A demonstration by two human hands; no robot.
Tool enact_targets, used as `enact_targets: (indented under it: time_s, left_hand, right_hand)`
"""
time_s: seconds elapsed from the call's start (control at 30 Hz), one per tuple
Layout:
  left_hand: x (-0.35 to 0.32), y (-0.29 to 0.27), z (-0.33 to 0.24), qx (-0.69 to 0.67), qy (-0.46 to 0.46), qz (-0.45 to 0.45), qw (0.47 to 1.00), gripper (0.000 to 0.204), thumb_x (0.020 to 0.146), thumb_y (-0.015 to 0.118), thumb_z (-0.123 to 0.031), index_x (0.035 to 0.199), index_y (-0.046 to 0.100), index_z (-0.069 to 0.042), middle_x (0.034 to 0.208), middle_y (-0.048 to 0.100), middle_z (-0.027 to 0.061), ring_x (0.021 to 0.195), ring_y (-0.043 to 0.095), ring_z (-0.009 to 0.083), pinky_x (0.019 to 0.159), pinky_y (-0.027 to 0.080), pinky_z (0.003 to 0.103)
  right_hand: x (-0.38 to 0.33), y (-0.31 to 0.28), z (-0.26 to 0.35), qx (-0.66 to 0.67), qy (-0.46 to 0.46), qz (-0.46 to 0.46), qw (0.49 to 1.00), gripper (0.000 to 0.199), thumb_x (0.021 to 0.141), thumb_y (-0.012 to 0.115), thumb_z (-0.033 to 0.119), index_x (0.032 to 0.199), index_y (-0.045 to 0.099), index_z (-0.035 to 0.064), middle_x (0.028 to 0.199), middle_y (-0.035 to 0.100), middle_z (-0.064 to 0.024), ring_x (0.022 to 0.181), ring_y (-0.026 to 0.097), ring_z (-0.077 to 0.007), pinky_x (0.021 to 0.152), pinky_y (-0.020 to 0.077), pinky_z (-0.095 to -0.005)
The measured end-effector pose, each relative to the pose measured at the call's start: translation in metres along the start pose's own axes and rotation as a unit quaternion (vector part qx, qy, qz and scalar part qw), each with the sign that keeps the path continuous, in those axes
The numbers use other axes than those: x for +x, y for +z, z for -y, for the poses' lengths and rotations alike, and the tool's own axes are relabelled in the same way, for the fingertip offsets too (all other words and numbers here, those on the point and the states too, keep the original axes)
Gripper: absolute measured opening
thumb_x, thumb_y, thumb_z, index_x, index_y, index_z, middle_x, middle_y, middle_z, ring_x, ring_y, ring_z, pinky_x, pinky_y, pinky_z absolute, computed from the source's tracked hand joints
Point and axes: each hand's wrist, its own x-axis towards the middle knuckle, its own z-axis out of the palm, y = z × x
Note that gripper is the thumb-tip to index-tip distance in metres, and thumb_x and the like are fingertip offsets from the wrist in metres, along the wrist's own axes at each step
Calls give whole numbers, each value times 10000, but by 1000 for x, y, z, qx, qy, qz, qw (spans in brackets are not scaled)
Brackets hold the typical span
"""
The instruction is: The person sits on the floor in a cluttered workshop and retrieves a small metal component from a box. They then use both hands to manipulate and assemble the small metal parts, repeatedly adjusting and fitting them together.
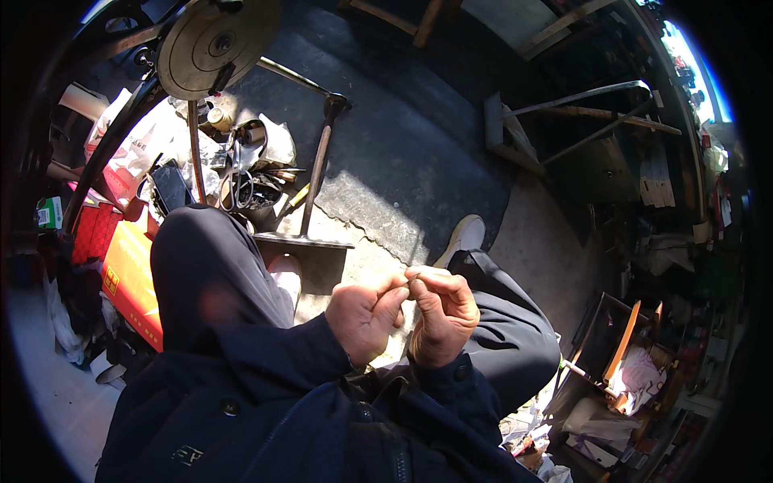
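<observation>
Both hands meet in front of my lap, fingertips touching in bright sunlight. My left hand [364,316] is closed, its thumb pressed against the bent fingers. My right hand [443,314] is closed too, thumb and forefinger pinched beside the left fingertips. Between the tips there may be something very small; it is too small to make out. My dark trouser legs [217,266] are spread on either side of the hands, with light shoes [466,237] beyond.
A metal stand [318,161] with a round plate [211,44] rises at the upper left, beside a cluttered bin of tools [256,193]. An orange box [133,278] lies by my left knee. To the right are a metal-framed stand [515,137] and a drawer of odds and ends [620,354].
</observation>
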Motion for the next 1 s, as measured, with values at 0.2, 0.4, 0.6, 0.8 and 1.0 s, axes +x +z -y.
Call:
enact_targets:
  time_s: [0.2, 0.4, 0.6, 0.8, 1.0]
  left_hand:
    - [-1, 0, 1, -18, -24, -10, 999, 205, 1032, 496, -90, 1085, 648, 36, 739, 636, 30, 665, 587, 64, 629, 470, 221]
    - [-3, -2, 6, 22, 13, -31, 999, 200, 1025, 505, -72, 1108, 647, 41, 757, 647, 37, 682, 616, 63, 626, 486, 215]
    - [-3, -3, 7, 34, 34, -41, 998, 175, 1025, 507, -63, 1078, 642, 36, 780, 644, 39, 670, 597, 59, 612, 474, 211]
    - [1, 1, 6, -4, 13, -21, 1000, 163, 1038, 499, -73, 1055, 628, 25, 776, 631, 27, 682, 583, 54, 617, 465, 207]
    - [0, 2, 0, -10, 4, -9, 1000, 169, 1044, 489, -80, 1044, 627, 18, 764, 624, 21, 685, 577, 51, 621, 457, 209]
  right_hand:
    - [0, 0, -2, -6, 4, 4, 1000, 106, 920, 660, -77, 1002, 678, -12, 1043, 720, -139, 948, 684, -175, 866, 550, -290]
    - [2, -1, 2, 13, 65, 23, 998, 103, 915, 660, -66, 1002, 684, -14, 1061, 719, -143, 981, 684, -192, 891, 546, -309]
    - [2, -3, -1, 34, 105, 15, 994, 86, 890, 674, -37, 975, 674, -27, 1028, 721, -176, 969, 688, -213, 920, 523, -327]
    - [-1, -1, -2, 56, 86, -18, 995, 99, 899, 667, -41, 997, 668, -25, 1052, 721, -181, 973, 686, -213, 939, 514, -336]
    - [1, 1, 2, 39, 55, -22, 997, 98, 905, 671, -42, 1001, 660, -24, 1042, 712, -160, 967, 673, -198, 921, 516, -321]
